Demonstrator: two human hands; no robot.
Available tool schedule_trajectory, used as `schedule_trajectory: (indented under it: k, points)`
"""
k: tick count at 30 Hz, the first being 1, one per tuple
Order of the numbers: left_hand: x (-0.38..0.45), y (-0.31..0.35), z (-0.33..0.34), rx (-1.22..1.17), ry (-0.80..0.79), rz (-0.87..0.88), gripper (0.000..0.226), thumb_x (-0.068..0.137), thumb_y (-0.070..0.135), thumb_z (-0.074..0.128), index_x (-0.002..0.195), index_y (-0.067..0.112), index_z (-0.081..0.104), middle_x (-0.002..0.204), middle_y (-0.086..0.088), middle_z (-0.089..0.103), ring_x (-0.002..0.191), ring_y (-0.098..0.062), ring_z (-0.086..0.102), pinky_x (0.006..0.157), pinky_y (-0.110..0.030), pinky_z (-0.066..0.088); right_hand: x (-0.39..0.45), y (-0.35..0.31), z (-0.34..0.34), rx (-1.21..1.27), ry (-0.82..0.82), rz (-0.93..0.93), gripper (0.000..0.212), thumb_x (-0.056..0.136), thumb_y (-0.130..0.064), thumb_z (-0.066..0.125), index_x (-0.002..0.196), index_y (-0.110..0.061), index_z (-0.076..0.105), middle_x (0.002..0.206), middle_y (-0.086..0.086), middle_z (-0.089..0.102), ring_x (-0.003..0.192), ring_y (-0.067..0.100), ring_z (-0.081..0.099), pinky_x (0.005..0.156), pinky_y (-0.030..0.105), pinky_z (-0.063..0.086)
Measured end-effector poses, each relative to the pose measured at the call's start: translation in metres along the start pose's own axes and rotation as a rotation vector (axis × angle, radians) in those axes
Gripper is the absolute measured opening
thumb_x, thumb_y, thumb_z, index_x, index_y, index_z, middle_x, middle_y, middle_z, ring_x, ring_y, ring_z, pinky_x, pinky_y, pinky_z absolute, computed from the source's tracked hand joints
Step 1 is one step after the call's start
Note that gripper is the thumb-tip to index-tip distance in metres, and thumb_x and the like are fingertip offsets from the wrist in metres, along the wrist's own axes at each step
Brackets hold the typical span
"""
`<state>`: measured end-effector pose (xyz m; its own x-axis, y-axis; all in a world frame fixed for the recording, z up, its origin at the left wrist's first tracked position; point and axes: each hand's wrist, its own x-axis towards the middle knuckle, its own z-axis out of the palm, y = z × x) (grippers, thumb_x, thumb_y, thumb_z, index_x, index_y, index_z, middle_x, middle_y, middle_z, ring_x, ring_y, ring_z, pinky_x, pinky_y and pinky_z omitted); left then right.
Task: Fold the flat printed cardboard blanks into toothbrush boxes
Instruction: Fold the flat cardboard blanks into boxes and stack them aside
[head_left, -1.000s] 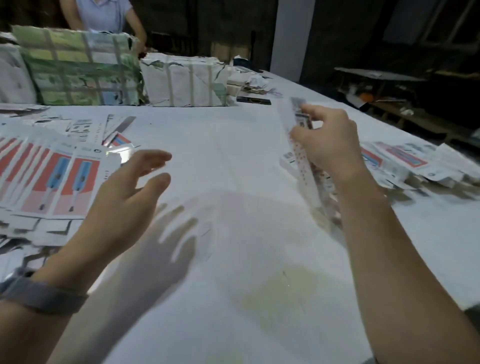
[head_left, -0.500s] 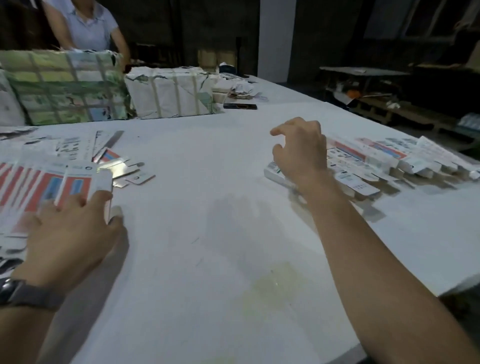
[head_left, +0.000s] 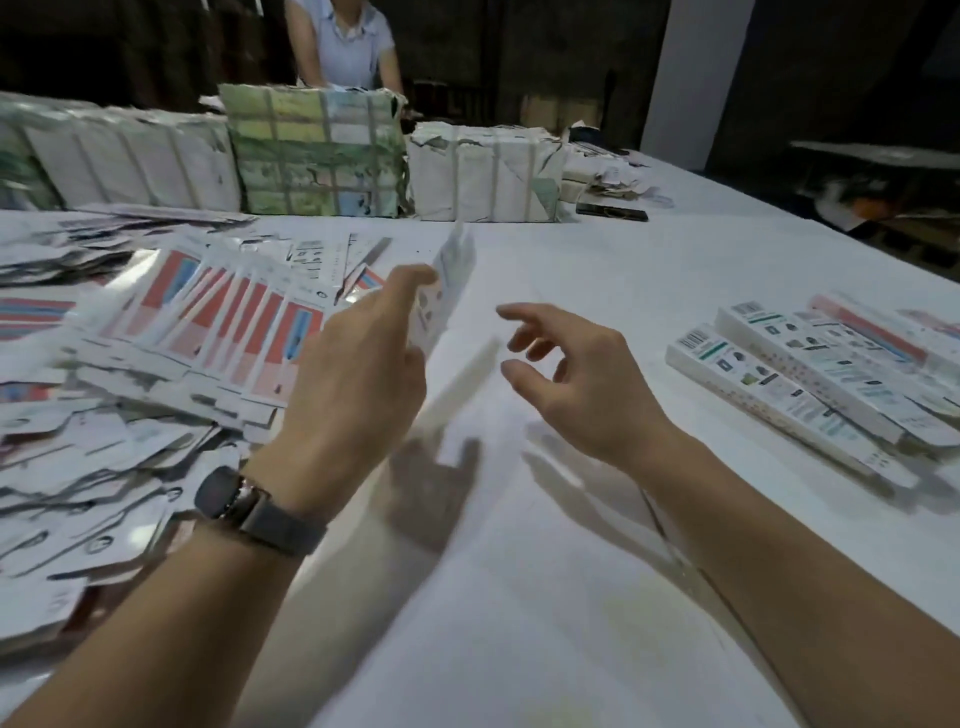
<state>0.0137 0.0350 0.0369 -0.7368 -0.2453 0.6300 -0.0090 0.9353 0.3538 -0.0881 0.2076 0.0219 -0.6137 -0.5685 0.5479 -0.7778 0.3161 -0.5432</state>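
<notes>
Left hand is pinching one flat white printed cardboard blank, right hand is reaching spread and empty; right of it a few folded white boxes are lying, left of it a big fanned red-printed blank pile is waiting.

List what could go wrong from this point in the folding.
1. The left hand pinches the blank by one edge only, with the right hand open and off it; it may sag or slip.
2. The fanned pile of flat blanks lies right beside the left wrist, so a sweep could scatter it.
3. The folded boxes lie loosely stacked on the right; a nudge may spread them.
</notes>
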Motion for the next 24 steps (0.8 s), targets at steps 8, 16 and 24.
schedule_trajectory:
  k: [8, 16, 24]
  points:
    - [-0.01, 0.027, 0.009, -0.951, -0.377, -0.451, 0.065, 0.085, -0.002, 0.058, 0.137, 0.036, 0.05, 0.097, 0.008, 0.069, 0.09, -0.014, 0.073, 0.074, -0.041, 0.062, 0.008, 0.006, -0.006, 0.392, 0.175, 0.286, 0.063, 0.094, -0.039, 0.063, 0.148, -0.042, 0.03, 0.08, -0.02, 0.054, 0.081, 0.01, 0.067, 0.062, 0.011, 0.048]
    - [-0.015, 0.026, 0.01, -1.203, -0.541, -0.508, 0.07, 0.073, -0.015, 0.036, 0.117, 0.035, 0.056, 0.094, -0.006, 0.075, 0.084, -0.03, 0.071, 0.072, -0.047, 0.061, 0.007, 0.007, -0.003, 0.403, 0.057, 0.203, 0.05, 0.094, -0.026, 0.066, 0.141, -0.03, 0.051, 0.053, -0.012, 0.043, 0.056, 0.003, 0.048, 0.059, 0.015, 0.045]
    - [-0.006, 0.034, 0.015, -1.346, -0.566, -0.635, 0.017, 0.096, 0.026, 0.052, 0.103, 0.011, 0.057, 0.081, -0.015, 0.069, 0.052, -0.014, 0.069, 0.044, -0.021, 0.053, 0.002, -0.003, -0.001, 0.494, -0.039, 0.285, 0.028, 0.091, -0.02, 0.071, 0.118, -0.025, 0.063, 0.065, 0.024, 0.052, 0.056, 0.013, 0.064, 0.037, 0.025, 0.048]
